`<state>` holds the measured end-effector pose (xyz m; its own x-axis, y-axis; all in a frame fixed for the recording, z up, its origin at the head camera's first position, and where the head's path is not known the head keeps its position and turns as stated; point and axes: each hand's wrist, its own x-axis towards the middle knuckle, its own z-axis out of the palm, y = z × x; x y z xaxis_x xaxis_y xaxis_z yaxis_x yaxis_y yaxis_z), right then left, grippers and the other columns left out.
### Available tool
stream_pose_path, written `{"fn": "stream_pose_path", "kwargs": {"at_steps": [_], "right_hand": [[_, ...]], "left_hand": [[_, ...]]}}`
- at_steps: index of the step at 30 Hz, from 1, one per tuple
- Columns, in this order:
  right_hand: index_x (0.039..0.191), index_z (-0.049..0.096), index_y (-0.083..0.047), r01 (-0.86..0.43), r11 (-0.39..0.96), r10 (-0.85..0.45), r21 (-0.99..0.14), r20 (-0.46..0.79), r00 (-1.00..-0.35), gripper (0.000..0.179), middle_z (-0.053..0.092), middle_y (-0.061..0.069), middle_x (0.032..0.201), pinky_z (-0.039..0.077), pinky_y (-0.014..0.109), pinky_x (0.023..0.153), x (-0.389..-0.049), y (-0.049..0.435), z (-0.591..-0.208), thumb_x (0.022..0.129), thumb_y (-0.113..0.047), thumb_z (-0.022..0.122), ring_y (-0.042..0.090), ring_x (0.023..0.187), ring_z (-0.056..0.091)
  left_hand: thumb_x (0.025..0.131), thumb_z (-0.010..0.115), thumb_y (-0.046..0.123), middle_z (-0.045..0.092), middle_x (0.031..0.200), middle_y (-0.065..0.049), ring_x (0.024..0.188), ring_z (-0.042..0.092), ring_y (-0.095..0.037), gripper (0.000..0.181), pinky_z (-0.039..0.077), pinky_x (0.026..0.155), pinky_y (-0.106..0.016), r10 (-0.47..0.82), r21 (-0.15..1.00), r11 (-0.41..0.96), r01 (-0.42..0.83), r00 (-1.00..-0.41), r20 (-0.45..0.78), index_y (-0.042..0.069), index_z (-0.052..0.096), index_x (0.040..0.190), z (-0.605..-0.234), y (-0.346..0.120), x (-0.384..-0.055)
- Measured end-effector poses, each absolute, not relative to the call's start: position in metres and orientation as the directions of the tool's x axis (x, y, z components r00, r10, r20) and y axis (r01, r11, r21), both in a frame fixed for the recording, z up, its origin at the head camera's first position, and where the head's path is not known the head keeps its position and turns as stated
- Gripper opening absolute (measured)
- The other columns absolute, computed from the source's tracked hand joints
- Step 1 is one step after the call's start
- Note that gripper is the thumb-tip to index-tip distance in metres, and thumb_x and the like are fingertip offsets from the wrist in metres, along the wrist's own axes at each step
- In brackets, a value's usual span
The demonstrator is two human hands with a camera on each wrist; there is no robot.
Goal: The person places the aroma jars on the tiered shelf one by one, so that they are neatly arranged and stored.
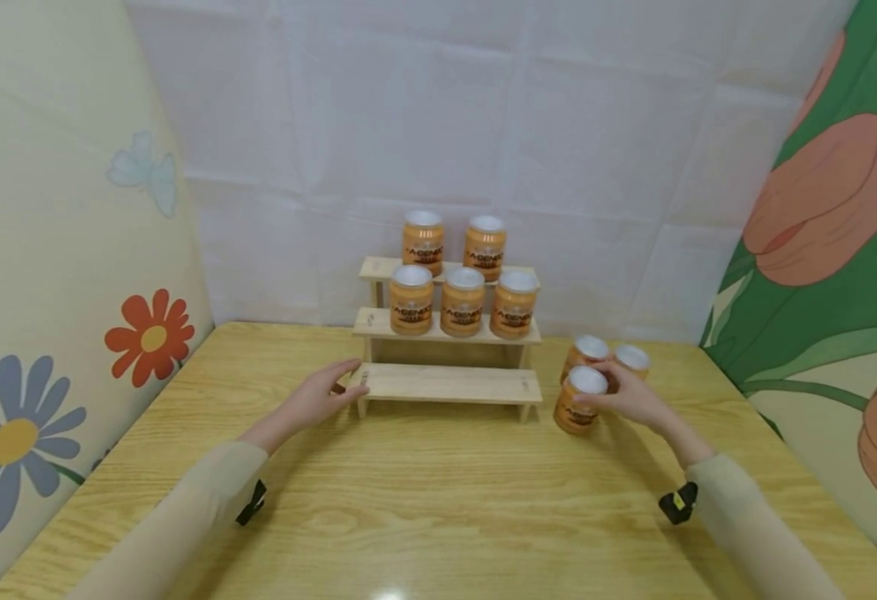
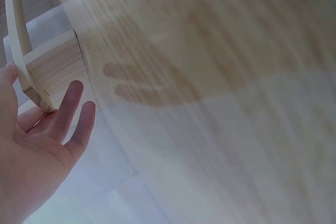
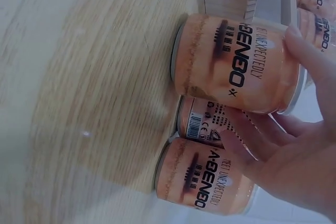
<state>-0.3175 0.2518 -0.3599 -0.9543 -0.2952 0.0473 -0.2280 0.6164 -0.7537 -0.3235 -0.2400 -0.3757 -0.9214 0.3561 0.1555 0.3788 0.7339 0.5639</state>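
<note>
On the table stands a three-step wooden shelf [image 1: 449, 383]. My left hand [image 1: 322, 393] is at the left end of its lowest step, with the thumb on one side and the index finger [image 2: 31, 118] on the other, pinching the board's corner; two more fingers stick out loosely. To the right of the shelf, my right hand [image 1: 629, 396] grips an orange can [image 3: 236, 64] with a pale lid near its top, thumb on one side and fingers on the other. Two more orange cans [image 3: 205, 174] stand close behind it, near my fingers.
Three orange cans [image 1: 463, 304] stand in a row on the middle step, and two cans [image 1: 485, 250] on the top step. The wooden table [image 1: 438, 500] meets a white cloth backdrop [image 1: 423, 125] behind. Flower-printed panels [image 1: 821, 200] rise at both sides.
</note>
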Motion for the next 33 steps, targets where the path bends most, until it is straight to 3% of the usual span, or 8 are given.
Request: {"fn": "stream_pose_path", "kwargs": {"at_steps": [14, 21, 29, 33], "right_hand": [[0.134, 0.044, 0.004, -0.27, 0.561, -0.261, -0.783, 0.143, -0.955, 0.063, 0.055, 0.026, 0.122, 0.055, 0.032, 0.077, -0.311, 0.248, -0.335, 0.085, -0.025, 0.071, 0.034, 0.107, 0.059], [0.137, 0.045, -0.003, -0.261, 0.576, -0.253, -0.775, 0.134, -0.958, 0.067, 0.056, 0.021, 0.125, 0.055, 0.033, 0.076, -0.306, 0.226, -0.315, 0.084, -0.035, 0.071, 0.033, 0.107, 0.059], [0.135, 0.046, -0.005, -0.307, 0.463, -0.329, -0.832, 0.16, -0.931, 0.063, 0.056, 0.019, 0.123, 0.053, 0.029, 0.065, -0.307, 0.189, -0.307, 0.084, -0.029, 0.072, 0.028, 0.099, 0.059], [0.138, 0.046, -0.01, -0.322, 0.479, -0.344, -0.816, 0.163, -0.925, 0.068, 0.056, 0.014, 0.127, 0.053, 0.033, 0.07, -0.309, 0.173, -0.3, 0.081, -0.035, 0.074, 0.03, 0.105, 0.059]], "left_hand": [[0.089, 0.063, 0.038, 0.036, 0.143, -0.029, 0.106, 0.058, -0.04, 0.073, 0.051, 0.088, -0.048, 0.359, 0.535, 0.744, 0.4, -0.915, 0.185, -0.005, 0.036, 0.141, -0.375, -0.238, -0.323], [0.085, 0.065, 0.044, 0.041, 0.142, -0.026, 0.117, 0.051, -0.042, 0.076, 0.041, 0.1, -0.056, 0.32, 0.511, 0.77, 0.382, -0.924, 0.208, -0.003, 0.04, 0.139, -0.377, -0.239, -0.323], [0.085, 0.067, 0.042, 0.04, 0.142, -0.025, 0.12, 0.05, -0.042, 0.075, 0.042, 0.099, -0.054, 0.298, 0.563, 0.738, 0.372, -0.928, 0.222, -0.001, 0.04, 0.141, -0.384, -0.242, -0.321], [0.085, 0.066, 0.042, 0.042, 0.141, -0.024, 0.122, 0.048, -0.042, 0.074, 0.039, 0.101, -0.055, 0.321, 0.522, 0.76, 0.388, -0.922, 0.218, -0.001, 0.04, 0.14, -0.379, -0.24, -0.323]]}}
